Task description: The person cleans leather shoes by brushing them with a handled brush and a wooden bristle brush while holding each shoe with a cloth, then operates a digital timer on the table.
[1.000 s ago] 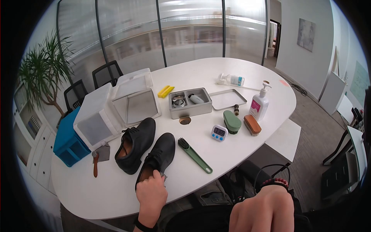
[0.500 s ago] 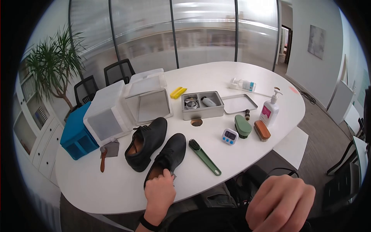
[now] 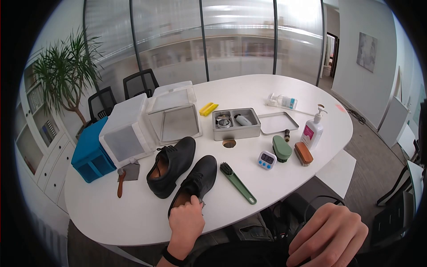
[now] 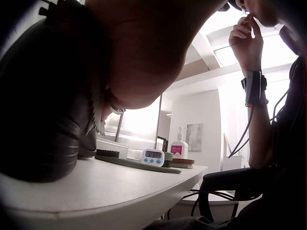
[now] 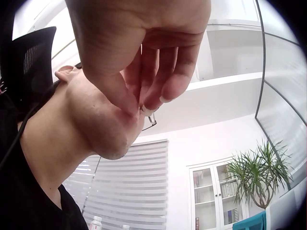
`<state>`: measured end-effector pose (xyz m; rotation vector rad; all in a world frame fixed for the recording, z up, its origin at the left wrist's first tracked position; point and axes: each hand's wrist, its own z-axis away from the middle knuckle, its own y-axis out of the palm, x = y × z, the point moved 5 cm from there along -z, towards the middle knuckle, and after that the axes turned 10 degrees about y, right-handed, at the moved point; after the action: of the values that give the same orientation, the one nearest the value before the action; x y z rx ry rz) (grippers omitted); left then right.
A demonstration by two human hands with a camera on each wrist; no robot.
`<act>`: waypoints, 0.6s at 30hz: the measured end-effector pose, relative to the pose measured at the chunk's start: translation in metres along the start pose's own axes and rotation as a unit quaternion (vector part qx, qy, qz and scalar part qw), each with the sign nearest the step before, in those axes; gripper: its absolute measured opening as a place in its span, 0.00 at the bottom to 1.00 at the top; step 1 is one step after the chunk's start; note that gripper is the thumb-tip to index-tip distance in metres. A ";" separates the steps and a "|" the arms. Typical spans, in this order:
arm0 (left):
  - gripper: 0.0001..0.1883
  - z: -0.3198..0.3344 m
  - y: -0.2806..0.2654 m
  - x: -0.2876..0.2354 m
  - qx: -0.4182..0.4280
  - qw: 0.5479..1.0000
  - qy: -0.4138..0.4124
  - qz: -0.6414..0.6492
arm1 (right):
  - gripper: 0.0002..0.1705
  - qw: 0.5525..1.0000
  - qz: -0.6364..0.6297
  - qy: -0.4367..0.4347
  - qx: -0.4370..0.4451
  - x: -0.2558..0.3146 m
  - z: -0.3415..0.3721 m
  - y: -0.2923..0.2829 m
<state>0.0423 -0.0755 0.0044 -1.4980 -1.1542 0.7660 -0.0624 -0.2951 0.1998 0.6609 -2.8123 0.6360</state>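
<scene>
Nearest, the raised right hand (image 3: pixel 329 236) bunches its fingers, nothing seen in them; the left hand (image 3: pixel 187 223) grips the collar of a black leather lace-up shoe (image 3: pixel 205 169) on the white oval table (image 3: pixel 111 222), a grey zigzag-edged cloth (image 4: pixel 99 115) showing at its fingers. Work on this shoe looks unfinished; the second black lace-up shoe (image 3: pixel 179 159) beside it may be left, while the silver metal box (image 3: pixel 238 133) beyond stands open.

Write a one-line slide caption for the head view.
Left hand at a black shoe's opening, its mate alongside, green-handled brush nearby, right hand in the foreground.
</scene>
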 end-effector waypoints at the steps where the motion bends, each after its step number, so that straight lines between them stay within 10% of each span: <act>1: 0.12 0.000 0.000 0.000 0.000 1.000 0.000 -0.004 | 0.02 1.000 -0.001 -0.001 0.002 0.000 0.000 0.000; 18: 0.12 -0.001 -0.001 0.000 0.009 1.000 0.001 -0.007 | 0.05 0.984 -0.167 0.058 0.003 -0.006 0.000 -0.001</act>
<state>0.0427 -0.0758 0.0056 -1.4746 -1.1518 0.7641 -0.0565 -0.2935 0.1988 1.0317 -2.5111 0.5975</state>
